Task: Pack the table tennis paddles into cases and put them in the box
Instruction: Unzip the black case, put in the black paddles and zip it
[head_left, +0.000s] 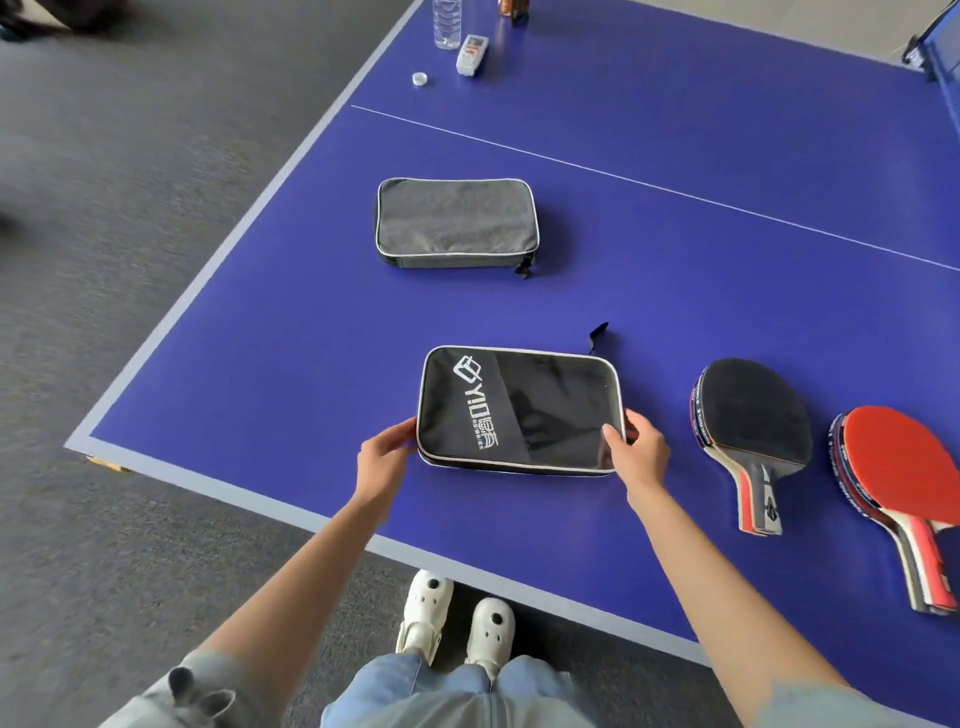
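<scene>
The black case (519, 410) lies flat near the blue table's (675, 156) front edge, gripped at its short ends by the left hand (382, 457) and right hand (641, 452). 1 grey case (456, 222) lies behind it, well apart. 2 stacks of paddles lie to its right, 1 black-faced (753, 410), 1 red-faced (904, 462).

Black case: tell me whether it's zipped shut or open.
Looks shut. The black case lies flat on the table, its white-piped edges meeting all round, no gap showing. Left hand and right hand grip its ends.
</scene>
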